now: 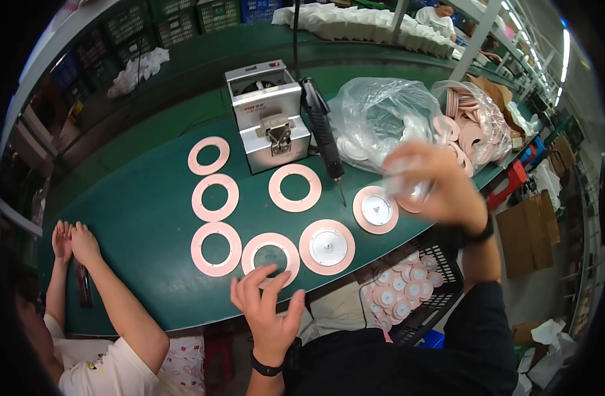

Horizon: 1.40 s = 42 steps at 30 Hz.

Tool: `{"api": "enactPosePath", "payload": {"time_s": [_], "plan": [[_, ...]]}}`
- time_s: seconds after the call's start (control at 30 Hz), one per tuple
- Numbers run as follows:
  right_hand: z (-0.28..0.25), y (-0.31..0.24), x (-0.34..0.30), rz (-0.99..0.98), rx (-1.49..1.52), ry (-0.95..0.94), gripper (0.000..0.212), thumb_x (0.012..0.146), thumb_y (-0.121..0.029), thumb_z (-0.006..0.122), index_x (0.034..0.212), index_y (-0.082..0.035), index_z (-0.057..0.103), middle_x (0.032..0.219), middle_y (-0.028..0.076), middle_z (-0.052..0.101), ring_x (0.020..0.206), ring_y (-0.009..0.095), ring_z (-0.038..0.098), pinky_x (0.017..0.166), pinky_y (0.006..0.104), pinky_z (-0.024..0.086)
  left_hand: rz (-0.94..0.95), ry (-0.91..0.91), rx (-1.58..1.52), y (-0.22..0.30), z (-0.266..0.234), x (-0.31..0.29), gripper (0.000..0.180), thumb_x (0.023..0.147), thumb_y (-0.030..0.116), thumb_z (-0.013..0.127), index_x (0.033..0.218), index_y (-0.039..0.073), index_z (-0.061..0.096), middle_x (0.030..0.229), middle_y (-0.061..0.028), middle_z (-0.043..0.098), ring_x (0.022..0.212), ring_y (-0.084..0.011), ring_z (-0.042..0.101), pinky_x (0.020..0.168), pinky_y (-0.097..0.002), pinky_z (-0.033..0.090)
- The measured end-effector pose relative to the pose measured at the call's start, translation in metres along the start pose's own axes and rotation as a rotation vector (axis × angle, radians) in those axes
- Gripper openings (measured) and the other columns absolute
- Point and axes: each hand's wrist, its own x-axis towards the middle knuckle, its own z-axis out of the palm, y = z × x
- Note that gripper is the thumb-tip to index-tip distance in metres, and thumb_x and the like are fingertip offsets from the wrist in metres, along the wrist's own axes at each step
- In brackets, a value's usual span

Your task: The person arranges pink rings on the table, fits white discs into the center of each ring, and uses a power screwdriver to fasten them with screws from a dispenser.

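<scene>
My left hand [268, 313] is open, its fingers spread over the near edge of a pink ring [251, 246] at the table's front. Just right of it lies a pink ring with a silver-white disc [327, 248] set in its middle. A second ring with a disc [376, 210] is farther right, and a third is partly hidden beneath my right hand [438, 181]. That hand is smeared by motion in front of the clear plastic bag [382, 109]; something pale shows at its fingers, too blurred to name. Several more pink rings [215, 197] lie flat at the left.
An electric screwdriver [321, 129] hangs bit-down beside a silver metal machine [268, 119]. A bag of pink rings [471, 125] stands at back right. Below the table edge, a black crate [441, 264] holds finished-looking discs. Another person's forearms [118, 284] rest on the table at left.
</scene>
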Motion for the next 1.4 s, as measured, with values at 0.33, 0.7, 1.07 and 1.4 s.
{"api": "enactPosePath", "payload": {"time_s": [0.33, 0.7, 1.07, 1.4], "plan": [[0.119, -0.056, -0.045, 0.023, 0.273, 0.246, 0.027, 0.077, -0.012, 0.085, 0.101, -0.005, 0.074, 0.112, 0.014, 0.071, 0.097, 0.030, 0.075, 0.072, 0.0352, 0.062, 0.100, -0.064, -0.163, -0.024, -0.004, -0.005, 0.033, 0.079, 0.006, 0.076, 0.111, 0.008, 0.075, 0.129, -0.0124, 0.067, 0.120, -0.0351, 0.059, 0.107, -0.0471, 0.040], [0.154, -0.042, -0.105, 0.369, 1.044, 0.788, 0.029, 0.086, -0.014, 0.076, 0.107, 0.001, 0.064, 0.121, 0.027, 0.060, 0.099, 0.038, 0.074, 0.068, 0.0366, 0.067, 0.135, -0.104, 0.201, -0.015, -0.009, 0.018, 0.044, 0.080, 0.016, 0.079, 0.123, 0.008, 0.072, 0.141, -0.0108, 0.060, 0.135, -0.0346, 0.050, 0.116, -0.0557, 0.027], [0.156, -0.025, -0.113, 0.280, 1.405, 0.810, 0.029, 0.086, -0.016, 0.077, 0.105, 0.001, 0.063, 0.119, 0.026, 0.061, 0.095, 0.037, 0.076, 0.064, 0.0338, 0.066, 0.041, -0.160, 0.244, -0.018, 0.005, 0.026, 0.068, 0.077, 0.024, 0.085, 0.140, 0.009, 0.061, 0.145, -0.0107, 0.059, 0.134, -0.0328, 0.050, 0.115, -0.0511, 0.027], [0.164, -0.016, -0.114, 0.173, 1.424, 0.774, 0.030, 0.084, -0.017, 0.080, 0.105, 0.000, 0.066, 0.121, 0.025, 0.061, 0.102, 0.036, 0.075, 0.065, 0.0327, 0.066, 0.188, -0.287, 0.252, -0.028, -0.010, 0.047, 0.070, 0.077, 0.022, 0.085, 0.141, 0.008, 0.060, 0.145, -0.0099, 0.060, 0.133, -0.0315, 0.051, 0.115, -0.0466, 0.026]]}}
